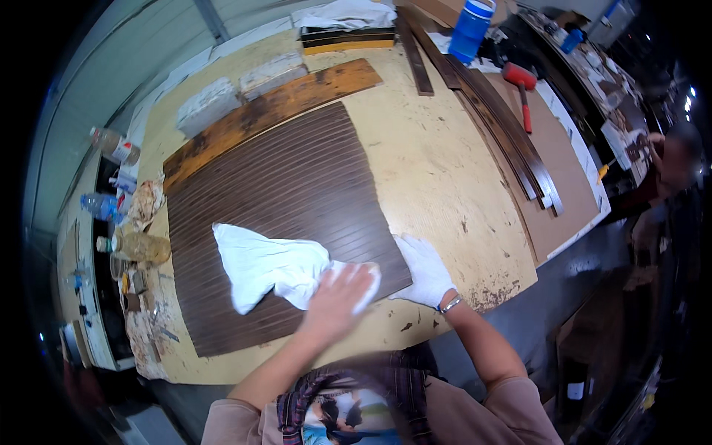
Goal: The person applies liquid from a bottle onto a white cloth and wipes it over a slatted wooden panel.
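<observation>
A dark brown grooved wood panel (274,200) lies flat on the table in front of me. On its near part rests a crumpled white cloth (278,268). My bare left hand (340,300) presses down on the right end of the cloth and holds it against the panel; the fingers are slightly blurred. My right hand (426,274), in a white glove, is at the panel's near right corner. Its fingers and thumb are spread and touch the panel's edge.
Behind the panel lie a stained board (274,111) and two white-wrapped blocks (210,105). Several bottles (144,248) line the left edge. Dark wood strips (504,133), a red mallet (521,78) and a blue jug (470,33) are at right. Another person (671,159) is at far right.
</observation>
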The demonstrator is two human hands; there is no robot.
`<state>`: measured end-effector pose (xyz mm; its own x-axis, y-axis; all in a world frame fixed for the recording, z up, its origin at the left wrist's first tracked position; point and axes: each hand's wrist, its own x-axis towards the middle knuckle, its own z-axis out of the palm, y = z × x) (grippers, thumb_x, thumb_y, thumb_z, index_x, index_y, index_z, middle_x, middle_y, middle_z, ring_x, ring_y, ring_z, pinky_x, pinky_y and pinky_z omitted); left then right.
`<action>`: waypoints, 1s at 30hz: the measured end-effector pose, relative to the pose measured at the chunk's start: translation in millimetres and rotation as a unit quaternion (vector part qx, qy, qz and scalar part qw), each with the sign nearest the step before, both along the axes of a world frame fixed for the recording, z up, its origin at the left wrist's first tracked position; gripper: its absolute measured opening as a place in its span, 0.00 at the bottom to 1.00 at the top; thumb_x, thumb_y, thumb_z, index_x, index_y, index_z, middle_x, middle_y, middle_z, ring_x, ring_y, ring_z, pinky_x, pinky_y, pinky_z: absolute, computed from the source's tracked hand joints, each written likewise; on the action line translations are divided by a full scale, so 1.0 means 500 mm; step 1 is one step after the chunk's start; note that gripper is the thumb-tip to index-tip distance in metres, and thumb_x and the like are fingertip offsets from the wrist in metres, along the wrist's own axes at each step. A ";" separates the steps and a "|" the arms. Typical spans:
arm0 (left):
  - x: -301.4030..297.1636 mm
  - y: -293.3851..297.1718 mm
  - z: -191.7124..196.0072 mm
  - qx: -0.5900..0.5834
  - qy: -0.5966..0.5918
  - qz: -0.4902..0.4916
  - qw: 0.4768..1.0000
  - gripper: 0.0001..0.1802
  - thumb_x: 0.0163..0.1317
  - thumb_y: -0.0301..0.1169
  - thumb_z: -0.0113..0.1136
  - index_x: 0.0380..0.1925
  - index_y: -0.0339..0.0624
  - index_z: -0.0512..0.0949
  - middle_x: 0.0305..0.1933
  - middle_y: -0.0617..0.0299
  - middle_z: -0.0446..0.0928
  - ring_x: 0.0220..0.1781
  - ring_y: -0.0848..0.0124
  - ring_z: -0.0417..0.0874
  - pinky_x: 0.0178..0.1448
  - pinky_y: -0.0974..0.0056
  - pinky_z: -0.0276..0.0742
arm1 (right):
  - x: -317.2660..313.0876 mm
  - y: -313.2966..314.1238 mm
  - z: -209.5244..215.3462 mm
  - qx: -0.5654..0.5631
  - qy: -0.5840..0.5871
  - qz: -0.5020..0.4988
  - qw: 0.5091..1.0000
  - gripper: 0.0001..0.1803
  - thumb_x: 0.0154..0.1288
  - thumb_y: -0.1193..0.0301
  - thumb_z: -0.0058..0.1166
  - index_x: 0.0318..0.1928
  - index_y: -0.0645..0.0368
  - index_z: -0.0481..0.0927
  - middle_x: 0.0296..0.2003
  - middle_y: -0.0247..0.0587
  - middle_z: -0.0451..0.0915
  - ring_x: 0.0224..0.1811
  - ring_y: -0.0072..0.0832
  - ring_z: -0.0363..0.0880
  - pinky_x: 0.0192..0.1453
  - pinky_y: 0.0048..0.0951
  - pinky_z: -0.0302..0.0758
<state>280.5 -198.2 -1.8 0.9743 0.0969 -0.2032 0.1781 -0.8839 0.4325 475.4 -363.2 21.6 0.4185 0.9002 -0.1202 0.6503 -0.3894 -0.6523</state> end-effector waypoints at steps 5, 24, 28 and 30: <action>-0.232 0.326 0.005 0.035 -0.069 0.391 0.917 0.33 0.71 0.24 0.44 0.75 0.38 0.52 0.76 0.44 0.58 0.77 0.48 0.60 0.78 0.52 0.55 | 0.006 -0.036 -0.055 0.018 0.065 -0.014 0.998 0.62 0.46 0.57 0.75 0.75 0.65 0.52 0.74 0.60 0.56 0.78 0.47 0.52 0.80 0.40 0.49; -0.571 0.419 -0.044 -0.241 -0.194 0.700 0.643 0.28 0.77 0.46 0.43 0.59 0.29 0.74 0.53 0.51 0.80 0.54 0.63 0.79 0.61 0.59 0.72 | 0.001 0.119 -0.082 0.103 0.111 -0.074 0.986 0.53 0.63 0.65 0.64 0.76 0.68 0.42 0.77 0.61 0.44 0.81 0.47 0.43 0.82 0.35 0.44; -0.583 0.417 -0.075 -0.082 -0.188 0.665 0.718 0.25 0.75 0.41 0.48 0.62 0.31 0.72 0.57 0.46 0.80 0.58 0.53 0.79 0.63 0.56 0.72 | -0.009 0.130 -0.072 0.050 0.014 -0.075 0.996 0.50 0.64 0.64 0.63 0.76 0.69 0.46 0.76 0.61 0.48 0.80 0.48 0.46 0.82 0.37 0.47; -0.486 0.369 -0.023 0.122 -0.149 0.592 0.783 0.26 0.70 0.33 0.54 0.65 0.33 0.68 0.64 0.41 0.74 0.65 0.44 0.74 0.69 0.53 0.67 | -0.005 0.131 -0.068 0.037 -0.028 -0.078 0.996 0.48 0.65 0.64 0.62 0.75 0.69 0.47 0.76 0.61 0.49 0.79 0.49 0.47 0.81 0.37 0.47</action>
<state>37.5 -13.5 -13.2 0.1741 0.9679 0.1814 0.8576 -0.2395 0.4552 472.7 -297.6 -12.4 0.5575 0.8296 -0.0290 0.6221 -0.4407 -0.6471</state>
